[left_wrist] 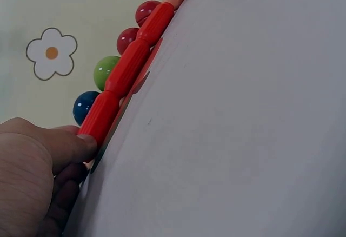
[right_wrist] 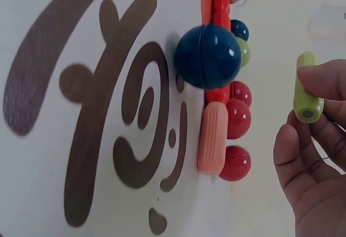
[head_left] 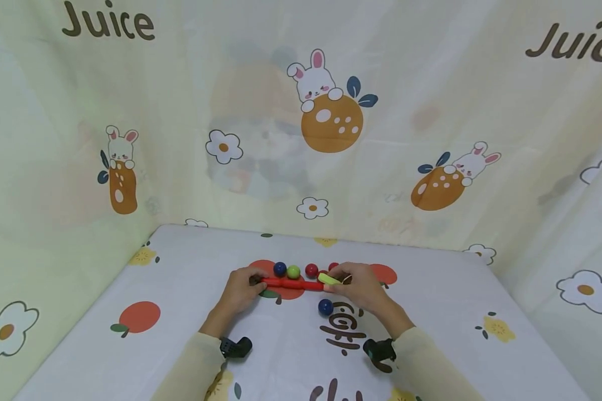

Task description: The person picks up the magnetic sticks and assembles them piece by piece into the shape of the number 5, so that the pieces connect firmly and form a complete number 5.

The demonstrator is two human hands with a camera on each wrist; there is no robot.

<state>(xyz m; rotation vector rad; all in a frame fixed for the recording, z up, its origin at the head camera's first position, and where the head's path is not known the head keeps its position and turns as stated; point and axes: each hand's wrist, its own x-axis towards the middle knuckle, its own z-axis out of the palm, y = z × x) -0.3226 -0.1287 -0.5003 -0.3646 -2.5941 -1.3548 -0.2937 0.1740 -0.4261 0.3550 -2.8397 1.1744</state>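
My left hand (head_left: 242,289) pinches the near end of a row of ribbed red sticks (left_wrist: 128,66) lying end to end on the table, thumb on top of the last one. A salmon-pink stick (right_wrist: 213,139) continues the row at its right end. Between thumb and fingers, my right hand (head_left: 359,284) holds a short yellow-green stick (right_wrist: 307,91) with a grey dot in its end face. Behind the row stand a dark blue ball (head_left: 280,269), a green ball (head_left: 293,272) and several red balls (head_left: 311,270). Another blue ball (head_left: 325,307) rests in front, left of my right wrist.
The white tablecloth (head_left: 180,312) carries printed fruit, flowers and brown lettering. Behind and beside the table hangs a pale curtain (head_left: 261,184) with rabbit prints. A dark camera is strapped on each wrist, over or beside the cream sleeves (head_left: 193,362).
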